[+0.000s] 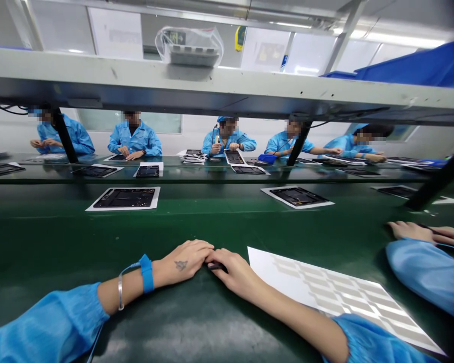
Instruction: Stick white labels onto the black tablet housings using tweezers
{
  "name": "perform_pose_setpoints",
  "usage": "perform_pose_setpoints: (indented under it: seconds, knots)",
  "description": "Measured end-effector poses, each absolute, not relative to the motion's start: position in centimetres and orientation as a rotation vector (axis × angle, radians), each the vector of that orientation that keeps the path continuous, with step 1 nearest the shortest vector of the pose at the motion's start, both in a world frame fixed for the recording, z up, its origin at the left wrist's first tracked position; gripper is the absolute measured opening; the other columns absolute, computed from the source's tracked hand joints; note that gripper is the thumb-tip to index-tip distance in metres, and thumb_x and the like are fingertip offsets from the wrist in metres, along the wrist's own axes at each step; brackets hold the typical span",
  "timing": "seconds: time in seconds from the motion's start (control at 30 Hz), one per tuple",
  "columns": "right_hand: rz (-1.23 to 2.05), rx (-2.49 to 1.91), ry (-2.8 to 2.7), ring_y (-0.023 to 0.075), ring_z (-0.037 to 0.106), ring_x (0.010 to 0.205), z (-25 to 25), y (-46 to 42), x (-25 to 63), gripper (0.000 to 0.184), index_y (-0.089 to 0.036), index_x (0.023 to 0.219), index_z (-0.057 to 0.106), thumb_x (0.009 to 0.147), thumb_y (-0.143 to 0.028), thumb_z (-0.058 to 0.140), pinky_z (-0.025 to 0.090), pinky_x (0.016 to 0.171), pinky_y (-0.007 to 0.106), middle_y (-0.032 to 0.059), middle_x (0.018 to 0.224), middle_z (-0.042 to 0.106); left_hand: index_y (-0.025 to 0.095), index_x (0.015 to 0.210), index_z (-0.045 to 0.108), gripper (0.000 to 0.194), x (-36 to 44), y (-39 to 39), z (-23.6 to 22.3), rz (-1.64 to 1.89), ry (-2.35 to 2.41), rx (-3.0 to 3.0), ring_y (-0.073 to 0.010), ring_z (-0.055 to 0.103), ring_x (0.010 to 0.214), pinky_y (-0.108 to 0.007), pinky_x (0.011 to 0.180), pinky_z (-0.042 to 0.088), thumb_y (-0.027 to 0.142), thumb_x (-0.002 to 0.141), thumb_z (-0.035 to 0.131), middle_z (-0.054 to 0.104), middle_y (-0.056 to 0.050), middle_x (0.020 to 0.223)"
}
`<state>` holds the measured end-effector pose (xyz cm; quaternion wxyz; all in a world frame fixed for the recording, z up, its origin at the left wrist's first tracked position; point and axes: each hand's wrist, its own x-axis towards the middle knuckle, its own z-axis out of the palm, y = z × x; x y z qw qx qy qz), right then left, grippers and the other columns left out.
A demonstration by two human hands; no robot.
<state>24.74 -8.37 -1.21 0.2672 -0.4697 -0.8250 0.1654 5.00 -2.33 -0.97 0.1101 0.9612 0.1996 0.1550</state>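
View: head camera, directed forward and down across a green table (155,327).
Left hand (181,263): placed low over the table near centre, back upward, fingers close together and bent slightly down; fingertips at the fingers of the other hand, touching or just beside, cannot tell which. Underside hidden; cannot tell whether holding anything.
Right hand (232,272): back upward, fingers curled, closed on a small dark object (216,266).
Small dark object: located between right thumb and fingers, just beside the left fingertips; mostly covered, kind not identifiable.
Left wrist: fitted with a blue strap (147,273); clear band (120,291) further up the forearm.
Printed sheet (335,287): white, marked with rows of greyish strips; lying flat beside the right forearm and partly hidden behind it.
Dark panels: left panel (124,198) and middle panel (300,195), each flat on white paper beyond the hands, well apart from each other.
Neighbour's hand (408,231): positioned at far right, beyond the printed sheet, with blue sleeve (423,272).
Opposite side: occupied by co-workers (134,138) in blue jackets, seated behind more panels on paper.
Shelf (249,85): mounted overhead, carrying a clear plastic bag (189,50).
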Motion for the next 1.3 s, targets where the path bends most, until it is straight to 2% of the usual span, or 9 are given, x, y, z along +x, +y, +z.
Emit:
perform_pose_setpoints:
  seconds: [1.3]
  knots:
    - [0.533,-1.288,-2.203,0.0210,0.063,0.088,-1.36,-8.26,24.85,0.024,-0.023,0.091,0.065,0.082,-0.003,0.053,0.043,0.078,0.030,0.0030,0.093,0.071,0.018,0.120,0.059,0.028,4.96,-2.63,-0.60,0.446,0.605,2.809,-0.0226,0.054,0.128,-0.039,0.108,0.043,0.013,0.099,0.042,0.060,-0.009,0.136]
